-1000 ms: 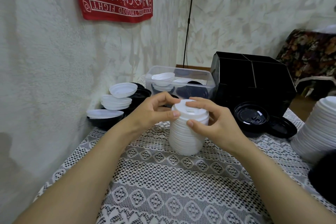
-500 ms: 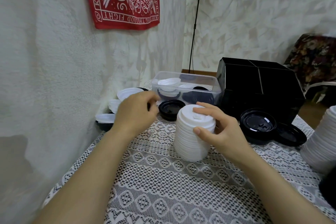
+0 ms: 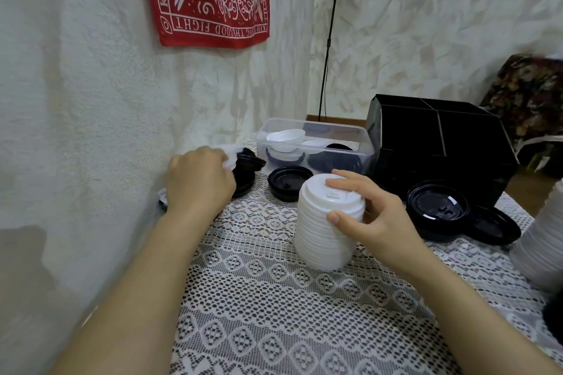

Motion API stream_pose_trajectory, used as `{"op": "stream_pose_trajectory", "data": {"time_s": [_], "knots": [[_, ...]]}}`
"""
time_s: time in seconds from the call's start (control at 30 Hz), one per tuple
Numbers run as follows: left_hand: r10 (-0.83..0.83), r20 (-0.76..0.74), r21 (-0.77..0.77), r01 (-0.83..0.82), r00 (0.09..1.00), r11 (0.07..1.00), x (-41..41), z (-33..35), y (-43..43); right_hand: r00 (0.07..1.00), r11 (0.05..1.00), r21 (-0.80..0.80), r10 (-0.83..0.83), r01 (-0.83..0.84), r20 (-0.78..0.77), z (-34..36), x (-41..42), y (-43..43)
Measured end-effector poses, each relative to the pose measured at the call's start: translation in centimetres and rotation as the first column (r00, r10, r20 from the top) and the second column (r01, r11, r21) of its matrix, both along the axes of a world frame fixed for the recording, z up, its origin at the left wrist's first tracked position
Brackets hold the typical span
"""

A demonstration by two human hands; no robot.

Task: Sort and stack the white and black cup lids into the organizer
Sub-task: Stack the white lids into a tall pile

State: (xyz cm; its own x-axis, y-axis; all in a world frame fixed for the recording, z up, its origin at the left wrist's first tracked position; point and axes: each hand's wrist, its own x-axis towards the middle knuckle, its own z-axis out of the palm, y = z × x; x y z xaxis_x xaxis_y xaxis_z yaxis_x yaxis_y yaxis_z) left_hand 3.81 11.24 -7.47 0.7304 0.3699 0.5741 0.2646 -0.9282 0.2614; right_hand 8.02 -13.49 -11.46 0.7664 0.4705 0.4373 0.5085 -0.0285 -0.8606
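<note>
At 10 o'clock from white stack point(image 3: 320, 237) | left hand point(image 3: 198, 183) is gripping white lid point(image 3: 234, 154); right hand point(image 3: 376, 222) is clasping stack upright

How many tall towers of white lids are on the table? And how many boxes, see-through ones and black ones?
Tall white lid towers: 2, one under the right hand, one at the right edge
See-through box: 1
Black organizer box: 1
Total: 4
</note>
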Motion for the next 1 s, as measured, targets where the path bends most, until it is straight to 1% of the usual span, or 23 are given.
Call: {"op": "stream_pose_trajectory", "data": {"time_s": [0.03,0.07,0.1,0.13,0.17,0.2,0.23,0.27,0.3,0.33,0.43,0.57,0.6,0.67,0.73,0.8,0.87,1.0], "knots": [[-0.051,0.117,-0.062,0.058,0.992,0.996,0.1,0.1,-0.2,1.000,1.000,-0.009,-0.005,0.005,0.002,0.0,0.1,0.0],[-0.107,0.220,-0.165,0.146,0.970,0.976,0.1,0.3,-0.6,1.000,1.000,-0.019,-0.010,0.011,0.009,0.0,0.2,0.0],[-0.156,0.304,-0.297,0.249,0.940,0.922,0.2,0.5,-1.1,1.000,1.000,-0.028,-0.013,0.013,0.018,0.0,0.3,0.0],[-0.197,0.359,-0.447,0.353,0.913,0.822,0.2,0.7,-1.6,1.000,0.999,-0.034,-0.014,0.015,0.026,0.0,0.3,0.0],[-0.230,0.409,-0.594,0.449,0.883,0.668,0.2,0.8,-2.0,0.999,0.999,-0.038,-0.016,0.018,0.034,0.0,0.3,0.0],[-0.249,0.461,-0.704,0.522,0.852,0.482,0.1,0.9,-2.4,0.999,0.999,-0.044,-0.022,0.023,0.040,0.0,0.4,0.0],[-0.253,0.502,-0.768,0.561,0.827,0.309,0.1,1.0,-2.6,0.999,0.998,-0.049,-0.027,0.029,0.043,0.0,0.4,0.0],[-0.254,0.527,-0.801,0.574,0.811,0.169,0.1,1.0,-2.8,0.999,0.998,-0.053,-0.029,0.031,0.046,0.1,0.3,-0.1],[-0.252,0.540,-0.819,0.570,0.803,0.063,0.1,1.0,-2.9,0.998,0.998,-0.057,-0.029,0.032,0.051,0.1,0.3,-0.1],[-0.249,0.549,-0.827,0.562,0.798,-0.021,0.1,1.0,-3.0,0.998,0.998,-0.061,-0.030,0.034,0.054,0.2,0.3,-0.1],[-0.195,0.593,-0.801,0.548,0.781,-0.241,0.2,0.9,-3.3,0.998,0.997,-0.069,-0.034,0.037,0.049,0.3,0.2,0.0],[-0.138,0.693,-0.660,0.546,0.708,-0.515,0.1,1.0,-3.7,0.998,0.994,-0.103,-0.042,0.048,0.056,0.5,0.0,-0.1],[-0.154,0.713,-0.636,0.538,0.684,-0.554,0.0,0.9,-3.9,0.996,0.992,-0.109,-0.058,0.065,0.069,0.6,-0.1,-0.1],[-0.226,0.729,-0.637,0.519,0.646,-0.570,0.0,0.6,-4.4,0.984,0.988,-0.088,-0.117,0.130,0.132,0.8,-0.3,0.2],[-0.315,0.734,-0.656,0.507,0.602,-0.560,0.0,0.2,-4.8,0.961,0.981,-0.044,-0.177,0.190,0.212,1.1,-0.5,0.6],[-0.388,0.742,-0.662,0.502,0.547,-0.557,0.1,-0.1,-5.0,0.931,0.976,0.007,-0.208,0.216,0.299,1.5,-0.7,1.1],[-0.454,0.732,-0.680,0.506,0.509,-0.530,0.0,-0.3,-5.3,0.893,0.971,0.060,-0.237,0.232,0.382,1.8,-0.8,1.5],[-0.541,0.722,-0.687,0.531,0.431,-0.496,-0.4,-0.2,-5.9,0.846,0.957,0.119,-0.289,0.264,0.448,2.3,-1.0,1.8]]}}
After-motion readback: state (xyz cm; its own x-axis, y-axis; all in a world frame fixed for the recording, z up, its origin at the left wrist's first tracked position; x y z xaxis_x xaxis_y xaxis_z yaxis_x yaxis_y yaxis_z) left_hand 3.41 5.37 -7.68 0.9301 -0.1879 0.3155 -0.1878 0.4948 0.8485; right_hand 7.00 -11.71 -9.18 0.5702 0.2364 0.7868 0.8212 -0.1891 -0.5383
